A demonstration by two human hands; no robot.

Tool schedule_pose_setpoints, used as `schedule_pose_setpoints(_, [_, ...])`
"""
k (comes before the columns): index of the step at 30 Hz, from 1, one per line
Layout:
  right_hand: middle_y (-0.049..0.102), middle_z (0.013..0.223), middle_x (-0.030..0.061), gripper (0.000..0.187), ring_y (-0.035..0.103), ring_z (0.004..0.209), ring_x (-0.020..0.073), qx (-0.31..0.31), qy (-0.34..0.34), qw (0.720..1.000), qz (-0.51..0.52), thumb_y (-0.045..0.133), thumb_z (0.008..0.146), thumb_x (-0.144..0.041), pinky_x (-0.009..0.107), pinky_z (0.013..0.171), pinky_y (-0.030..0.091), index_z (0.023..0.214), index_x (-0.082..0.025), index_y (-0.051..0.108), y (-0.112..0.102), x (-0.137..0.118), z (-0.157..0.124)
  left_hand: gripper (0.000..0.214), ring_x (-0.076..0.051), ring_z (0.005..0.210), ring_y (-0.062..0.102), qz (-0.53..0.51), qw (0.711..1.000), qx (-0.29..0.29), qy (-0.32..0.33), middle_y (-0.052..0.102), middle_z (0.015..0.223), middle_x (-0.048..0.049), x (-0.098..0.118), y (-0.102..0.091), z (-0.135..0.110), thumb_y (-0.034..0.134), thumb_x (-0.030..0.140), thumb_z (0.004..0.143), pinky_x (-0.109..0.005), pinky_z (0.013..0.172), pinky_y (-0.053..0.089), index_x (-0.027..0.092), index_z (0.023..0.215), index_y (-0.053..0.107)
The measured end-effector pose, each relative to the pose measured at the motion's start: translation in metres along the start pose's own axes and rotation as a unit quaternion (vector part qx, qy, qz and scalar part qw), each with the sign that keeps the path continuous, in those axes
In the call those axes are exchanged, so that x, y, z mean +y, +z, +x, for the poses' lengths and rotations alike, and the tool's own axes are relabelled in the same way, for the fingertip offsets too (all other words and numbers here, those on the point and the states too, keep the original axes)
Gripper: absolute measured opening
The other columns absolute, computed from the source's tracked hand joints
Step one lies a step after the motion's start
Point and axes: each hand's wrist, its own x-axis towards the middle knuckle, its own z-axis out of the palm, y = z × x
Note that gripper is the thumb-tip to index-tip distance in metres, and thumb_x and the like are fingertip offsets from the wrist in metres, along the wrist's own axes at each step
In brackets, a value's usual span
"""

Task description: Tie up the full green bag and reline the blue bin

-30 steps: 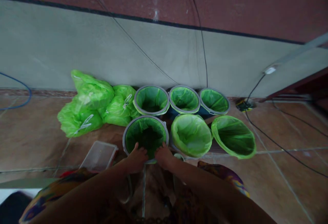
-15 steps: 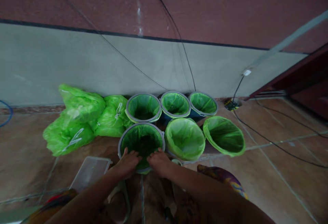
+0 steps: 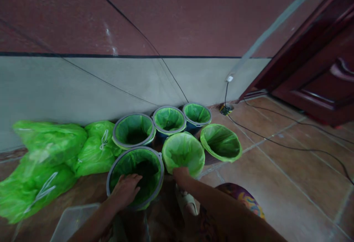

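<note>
Over the near-left bin (image 3: 110,168), which has a grey rim and a green bag liner, is my left hand (image 3: 127,188). Its fingers are stretched out over the opening, and nothing shows in them. My right hand (image 3: 181,175) is at the near edge of the middle front bin (image 3: 184,149), whose light green bag folds over the rim. The fingers of that hand are hidden, so any grip on the edge cannot be made out. To its right, another lined bin (image 3: 221,142) leans slightly.
Three lined bins, including a back-left bin (image 3: 134,129), stand along the wall. Tied green bags (image 3: 52,146) lie at the left. A clear plastic box (image 3: 72,220) is near my left arm. A black cable (image 3: 276,140) crosses the tiles toward a door (image 3: 326,76).
My right hand has left the near-left bin and moved right to the middle front bin. My left hand stays at the near-left bin. The view has turned right.
</note>
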Motion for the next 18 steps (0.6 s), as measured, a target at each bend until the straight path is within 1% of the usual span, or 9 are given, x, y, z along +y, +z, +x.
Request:
schedule_pose_setpoints(2, [0.075, 0.097, 0.0158, 0.021, 0.072, 0.094, 0.0284, 0.002, -0.002, 1.000, 0.016, 0.059, 0.083, -0.007, 0.034, 0.074, 0.058, 0.096, -0.012, 0.075, 0.003, 0.002, 0.003, 0.045, -0.024, 0.126, 0.055, -0.002, 1.000, 0.003, 0.010, 0.062, 0.134, -0.0111, 0.010, -0.004, 0.007, 0.045, 0.020, 0.087, -0.048, 0.109, 0.035, 0.021, 0.129, 0.059])
schedule_pose_setpoints(6, [0.075, 0.099, 0.0154, 0.020, 0.072, 0.093, 0.0274, 0.011, -0.008, 0.999, 0.036, 0.059, 0.084, -0.011, 0.031, 0.072, 0.058, 0.098, -0.012, 0.074, -0.001, 0.004, 0.012, 0.043, -0.024, 0.122, 0.058, -0.005, 1.000, 0.011, 0.026, 0.064, 0.130, -0.0101, 0.032, -0.015, 0.018, 0.046, 0.021, 0.087, -0.045, 0.107, 0.039, 0.022, 0.127, 0.060])
schedule_pose_setpoints(10, [0.075, 0.101, 0.0160, 0.022, 0.071, 0.096, 0.0273, 0.024, -0.008, 0.999, 0.036, 0.057, 0.085, -0.009, 0.031, 0.073, 0.057, 0.097, -0.011, 0.074, -0.004, 0.002, 0.015, 0.042, -0.023, 0.122, 0.058, 0.001, 0.999, 0.011, 0.034, 0.065, 0.130, -0.0096, 0.044, -0.017, 0.023, 0.045, 0.022, 0.088, -0.043, 0.107, 0.040, 0.021, 0.127, 0.060])
schedule_pose_setpoints(13, [0.075, 0.099, 0.0147, 0.021, 0.072, 0.095, 0.0273, 0.023, -0.011, 0.999, 0.026, 0.059, 0.083, -0.009, 0.033, 0.074, 0.058, 0.096, -0.013, 0.075, -0.004, 0.000, 0.013, 0.042, -0.023, 0.122, 0.059, 0.006, 1.000, 0.005, 0.029, 0.065, 0.129, -0.0091, 0.044, -0.012, 0.026, 0.046, 0.022, 0.088, -0.043, 0.106, 0.041, 0.022, 0.128, 0.060])
schedule_pose_setpoints(16, [0.076, 0.094, 0.0151, 0.018, 0.072, 0.090, 0.0314, 0.017, -0.015, 1.000, 0.011, 0.072, 0.072, -0.011, 0.039, 0.072, 0.058, 0.090, -0.012, 0.075, -0.010, 0.002, 0.015, 0.043, -0.024, 0.120, 0.060, 0.012, 1.000, 0.007, 0.021, 0.065, 0.129, -0.0098, 0.037, -0.009, 0.030, 0.046, 0.022, 0.087, -0.045, 0.105, 0.042, 0.021, 0.128, 0.060])
schedule_pose_setpoints(17, [0.076, 0.091, 0.0156, 0.017, 0.072, 0.088, 0.0325, 0.027, -0.021, 0.999, 0.006, 0.074, 0.069, -0.012, 0.040, 0.070, 0.059, 0.086, -0.011, 0.075, -0.014, 0.006, 0.016, 0.043, -0.024, 0.121, 0.059, 0.015, 1.000, 0.012, 0.017, 0.064, 0.131, -0.0102, 0.034, -0.009, 0.031, 0.046, 0.022, 0.088, -0.045, 0.105, 0.042, 0.021, 0.128, 0.059])
schedule_pose_setpoints(18, [0.076, 0.089, 0.0163, 0.015, 0.072, 0.085, 0.0328, 0.047, -0.031, 0.998, 0.002, 0.074, 0.069, -0.013, 0.040, 0.068, 0.058, 0.083, -0.010, 0.074, -0.020, 0.011, 0.018, 0.043, -0.024, 0.122, 0.059, 0.018, 1.000, 0.019, 0.011, 0.064, 0.132, -0.0105, 0.030, -0.009, 0.032, 0.045, 0.023, 0.088, -0.045, 0.105, 0.042, 0.020, 0.129, 0.059])
